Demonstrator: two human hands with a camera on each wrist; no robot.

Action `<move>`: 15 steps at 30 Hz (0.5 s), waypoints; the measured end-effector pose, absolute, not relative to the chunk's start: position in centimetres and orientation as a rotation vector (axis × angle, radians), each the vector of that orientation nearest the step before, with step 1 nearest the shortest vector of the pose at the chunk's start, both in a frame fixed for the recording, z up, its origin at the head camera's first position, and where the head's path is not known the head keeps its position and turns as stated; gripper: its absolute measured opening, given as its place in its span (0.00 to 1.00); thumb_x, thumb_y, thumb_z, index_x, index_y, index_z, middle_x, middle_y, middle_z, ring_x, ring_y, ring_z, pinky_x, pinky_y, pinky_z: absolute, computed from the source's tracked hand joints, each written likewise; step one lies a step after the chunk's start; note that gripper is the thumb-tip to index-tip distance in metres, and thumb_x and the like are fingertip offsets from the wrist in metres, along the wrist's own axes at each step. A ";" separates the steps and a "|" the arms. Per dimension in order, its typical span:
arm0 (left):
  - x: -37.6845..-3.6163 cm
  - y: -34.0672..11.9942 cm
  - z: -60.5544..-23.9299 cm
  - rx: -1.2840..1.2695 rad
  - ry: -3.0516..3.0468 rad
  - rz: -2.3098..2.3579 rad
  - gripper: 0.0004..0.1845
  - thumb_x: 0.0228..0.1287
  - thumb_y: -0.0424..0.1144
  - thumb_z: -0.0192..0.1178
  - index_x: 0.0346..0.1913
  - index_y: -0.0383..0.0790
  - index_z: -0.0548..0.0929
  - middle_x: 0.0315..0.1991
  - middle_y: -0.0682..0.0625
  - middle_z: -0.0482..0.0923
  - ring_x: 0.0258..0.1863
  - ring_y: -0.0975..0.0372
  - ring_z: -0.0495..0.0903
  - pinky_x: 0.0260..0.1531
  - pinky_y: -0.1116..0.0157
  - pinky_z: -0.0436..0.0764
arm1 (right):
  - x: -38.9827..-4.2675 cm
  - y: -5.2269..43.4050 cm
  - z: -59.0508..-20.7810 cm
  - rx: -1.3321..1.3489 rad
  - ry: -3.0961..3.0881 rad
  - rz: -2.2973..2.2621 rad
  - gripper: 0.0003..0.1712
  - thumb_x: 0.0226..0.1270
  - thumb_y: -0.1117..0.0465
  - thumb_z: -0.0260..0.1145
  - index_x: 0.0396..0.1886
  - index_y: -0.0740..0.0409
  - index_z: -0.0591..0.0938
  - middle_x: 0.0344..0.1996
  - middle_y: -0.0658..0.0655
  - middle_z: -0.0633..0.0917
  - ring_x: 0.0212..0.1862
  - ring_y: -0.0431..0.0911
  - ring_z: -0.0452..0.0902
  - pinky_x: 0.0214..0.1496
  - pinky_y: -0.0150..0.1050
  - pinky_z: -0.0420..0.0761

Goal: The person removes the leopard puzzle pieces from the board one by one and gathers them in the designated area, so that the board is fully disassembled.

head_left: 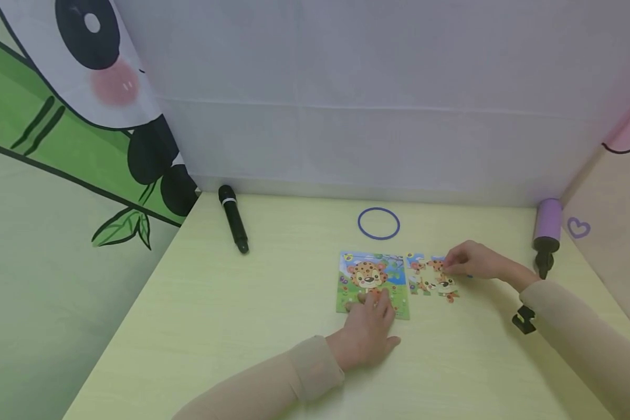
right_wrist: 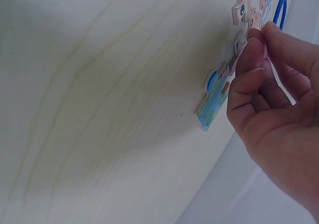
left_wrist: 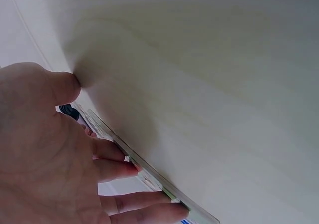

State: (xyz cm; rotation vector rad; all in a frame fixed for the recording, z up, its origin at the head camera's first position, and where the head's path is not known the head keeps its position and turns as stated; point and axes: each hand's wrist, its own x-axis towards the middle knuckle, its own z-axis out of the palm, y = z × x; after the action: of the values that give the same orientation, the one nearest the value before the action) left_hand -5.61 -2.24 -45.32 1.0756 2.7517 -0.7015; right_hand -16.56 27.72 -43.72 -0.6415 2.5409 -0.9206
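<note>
The left hand [head_left: 366,332] is resting on the near edge of the puzzle board [head_left: 373,283], a square tray with a spotted leopard picture lying flat on the pale worktop [head_left: 241,326]. In the left wrist view its fingers [left_wrist: 117,170] are lying nearly straight along the board's edge [left_wrist: 149,171], pressing rather than gripping, with the thumb tip touching the worktop beside it.

The right hand [head_left: 472,261] is sitting just right of the board, at the far end of a small cluster of joined puzzle pieces [head_left: 430,277] that is lying on the worktop touching or nearly touching the board's right side. In the right wrist view its fingers [right_wrist: 249,67] are curling in and pinching the edge of a piece [right_wrist: 219,97] with a blue and green print.

A blue ring [head_left: 379,223] is lying behind the board, well apart from it. A black microphone [head_left: 233,219] is lying at the far left, and a purple pump [head_left: 547,233] is lying at the far right by the wall.
</note>
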 end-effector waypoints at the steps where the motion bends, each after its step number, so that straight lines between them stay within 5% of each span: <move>1: -5.6 -2.2 -45.4 1.077 2.754 -0.702 0.41 0.67 0.70 0.28 0.74 0.49 0.58 0.73 0.46 0.49 0.61 0.48 0.65 0.40 0.54 0.80 | -16.6 27.7 -43.7 -0.630 2.544 -0.916 0.04 0.65 0.63 0.66 0.34 0.61 0.84 0.29 0.52 0.84 0.28 0.43 0.73 0.28 0.36 0.74; 15: -5.6 -2.2 -45.0 1.088 2.744 -0.700 0.39 0.67 0.70 0.30 0.72 0.51 0.62 0.71 0.48 0.55 0.58 0.46 0.67 0.37 0.53 0.81 | -17.4 25.4 -43.0 -0.646 2.584 -0.875 0.04 0.65 0.65 0.66 0.35 0.60 0.85 0.29 0.51 0.84 0.33 0.46 0.75 0.40 0.43 0.75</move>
State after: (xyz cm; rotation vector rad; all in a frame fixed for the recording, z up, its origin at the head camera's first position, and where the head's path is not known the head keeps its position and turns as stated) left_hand -5.56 -2.19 -45.05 1.0879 2.7437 -0.6998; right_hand -17.36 25.44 -43.03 -0.6455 2.5841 -0.8752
